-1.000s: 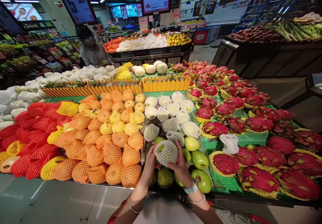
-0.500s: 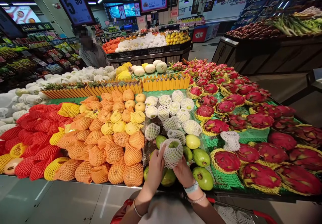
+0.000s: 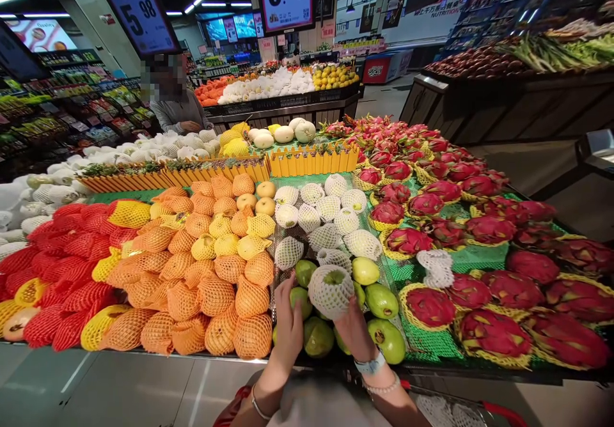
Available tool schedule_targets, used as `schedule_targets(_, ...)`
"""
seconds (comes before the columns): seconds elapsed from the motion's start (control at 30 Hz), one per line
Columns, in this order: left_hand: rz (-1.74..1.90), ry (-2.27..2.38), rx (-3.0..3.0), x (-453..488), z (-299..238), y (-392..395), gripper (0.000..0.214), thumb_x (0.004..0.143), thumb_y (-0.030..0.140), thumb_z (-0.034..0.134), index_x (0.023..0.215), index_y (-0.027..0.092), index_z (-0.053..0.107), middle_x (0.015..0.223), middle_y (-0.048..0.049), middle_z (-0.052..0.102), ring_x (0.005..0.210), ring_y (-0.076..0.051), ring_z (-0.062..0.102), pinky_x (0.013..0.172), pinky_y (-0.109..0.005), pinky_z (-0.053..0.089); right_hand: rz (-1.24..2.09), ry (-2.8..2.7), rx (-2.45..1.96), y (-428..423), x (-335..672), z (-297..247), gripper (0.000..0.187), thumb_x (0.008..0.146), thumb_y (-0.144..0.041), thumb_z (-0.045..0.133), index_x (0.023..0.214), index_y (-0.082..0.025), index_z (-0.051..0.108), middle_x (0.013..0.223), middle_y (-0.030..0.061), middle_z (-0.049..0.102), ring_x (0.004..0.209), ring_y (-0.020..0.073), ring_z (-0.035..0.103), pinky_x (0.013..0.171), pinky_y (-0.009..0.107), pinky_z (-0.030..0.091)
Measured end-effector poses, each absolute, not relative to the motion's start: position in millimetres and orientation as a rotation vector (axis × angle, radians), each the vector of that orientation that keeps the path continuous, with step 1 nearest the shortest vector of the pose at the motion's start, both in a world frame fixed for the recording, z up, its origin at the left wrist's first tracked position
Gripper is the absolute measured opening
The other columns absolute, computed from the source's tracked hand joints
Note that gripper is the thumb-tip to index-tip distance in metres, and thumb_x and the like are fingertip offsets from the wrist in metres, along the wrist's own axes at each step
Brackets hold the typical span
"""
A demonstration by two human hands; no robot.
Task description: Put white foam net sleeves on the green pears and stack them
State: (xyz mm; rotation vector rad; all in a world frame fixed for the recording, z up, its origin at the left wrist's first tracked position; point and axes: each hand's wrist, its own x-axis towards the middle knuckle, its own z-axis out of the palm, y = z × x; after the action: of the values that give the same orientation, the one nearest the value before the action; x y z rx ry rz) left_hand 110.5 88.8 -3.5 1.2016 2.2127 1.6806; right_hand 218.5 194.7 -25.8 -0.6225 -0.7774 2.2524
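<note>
My right hand [image 3: 355, 330] holds a green guava [image 3: 330, 291] in a white foam net, its top facing me. My left hand [image 3: 288, 321] is just to the left of it, with a gap between. Its fingers stretch upward with nothing in them, next to a bare green guava [image 3: 301, 302]; whether they touch is unclear. Several unwrapped guavas [image 3: 382, 300] lie under and around both hands. Behind them are guavas in white foam nets [image 3: 329, 208]. A bracelet is on each wrist.
Pears in orange nets [image 3: 213, 294] fill the stand to the left, with red-netted fruit [image 3: 79, 254] beyond. Dragon fruit [image 3: 428, 307] and a loose white foam net [image 3: 435, 268] lie at right. A person [image 3: 175, 104] stands across the stand. A red cart handle [image 3: 503, 413] shows below.
My left hand has let go of the netted guava and moved left and slightly down. The guava stays in my right hand. The view has shifted slightly.
</note>
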Motion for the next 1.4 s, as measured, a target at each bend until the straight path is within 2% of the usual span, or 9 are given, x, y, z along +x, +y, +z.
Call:
schedule_targets(0.23,1.477,1.844,1.761,96.8,26.5,91.1,0.073,0.09,0.055,0.06,0.152,0.031,0.029,0.153,-0.0161,0.038,0.145,-0.037,0.032,0.117,-0.058,0.029,2.283,-0.93,-0.476,182.7,223.2,-1.3,0.06,0.076,-0.055,0.077,0.132,-0.041,0.059,0.145,0.0018,0.058,0.134,0.0295,0.054,0.109,0.048,0.049)
schedule_targets(0.4,1.548,1.92,1.766,104.8,-1.4,98.7,0.066,0.089,0.046,0.065,0.146,0.036,0.034,0.154,-0.0149,0.03,0.145,-0.035,0.034,0.112,-0.055,0.038,2.295,-0.874,-0.589,179.2,221.4,3.2,0.05,0.083,-0.055,0.07,0.129,-0.039,0.06,0.142,-0.0009,0.06,0.132,0.0263,0.055,0.112,0.047,0.047)
schedule_targets(0.57,1.649,2.06,1.5,111.7,-19.4,95.1,0.088,0.081,0.045,0.076,0.15,0.036,0.023,0.159,-0.0155,0.024,0.148,-0.038,0.028,0.116,-0.06,0.031,2.111,-1.185,-0.757,193.4,219.5,-2.0,0.054,0.081,-0.066,0.064,0.125,-0.035,0.062,0.144,0.0017,0.057,0.136,0.0266,0.051,0.115,0.047,0.044)
schedule_targets(0.7,1.714,1.813,1.083,110.4,1.5,89.8,0.111,0.072,0.054,0.08,0.156,0.033,0.009,0.162,-0.0143,0.025,0.15,-0.036,0.026,0.119,-0.051,0.031,1.909,-1.545,-0.803,201.9,221.6,-0.1,0.057,0.086,-0.068,0.054,0.129,-0.03,0.06,0.143,0.007,0.059,0.135,0.0279,0.053,0.114,0.046,0.045)
schedule_targets(0.9,2.02,1.437,0.492,116.4,14.1,98.5,0.072,0.078,0.052,0.074,0.14,0.027,0.046,0.14,-0.0097,0.057,0.133,-0.033,0.052,0.11,-0.044,0.045,1.663,-1.857,-0.705,211.6,235.2,29.6,0.049,0.096,-0.058,0.046,0.127,-0.026,0.063,0.13,0.009,0.068,0.123,0.0294,0.062,0.107,0.049,0.049)
schedule_targets(1.07,2.022,1.104,0.063,122.9,11.7,101.5,0.06,0.076,0.053,0.075,0.126,0.026,0.057,0.134,-0.0086,0.064,0.132,-0.032,0.054,0.099,-0.04,0.055,1.148,-1.757,-0.6,211.1,236.7,27.5,0.063,0.094,-0.069,0.037,0.145,-0.032,0.045,0.153,0.0075,0.046,0.144,0.0342,0.038,0.119,0.063,0.028)
schedule_targets(1.17,2.0,1.017,-0.006,127.3,13.8,101.3,0.059,0.072,0.051,0.079,0.122,0.025,0.062,0.13,-0.009,0.067,0.132,-0.033,0.054,0.101,-0.04,0.055,1.109,-1.815,-0.416,201.4,228.8,15.4,0.077,0.089,-0.077,0.036,0.151,-0.031,0.034,0.16,0.0093,0.034,0.148,0.0378,0.03,0.118,0.065,0.027)
schedule_targets(1.27,1.957,0.934,-0.011,131.0,14.3,102.2,0.052,0.075,0.049,0.078,0.118,0.022,0.066,0.127,-0.009,0.069,0.128,-0.031,0.057,0.103,-0.038,0.053,1.046,-1.866,-0.351,193.2,221.2,11.0,0.069,0.091,-0.068,0.047,0.147,-0.028,0.041,0.149,0.0125,0.049,0.14,0.0359,0.044,0.112,0.058,0.041)
schedule_targets(1.4,1.883,0.785,-0.114,129.3,8.6,105.9,0.059,0.085,0.064,0.061,0.119,0.015,0.066,0.116,-0.0134,0.072,0.121,-0.031,0.062,0.102,-0.04,0.053,0.957,-1.82,-0.356,187.6,217.3,13.9,0.029,0.096,-0.033,0.056,0.124,-0.029,0.061,0.121,0.0082,0.068,0.115,0.0259,0.064,0.096,0.044,0.055)
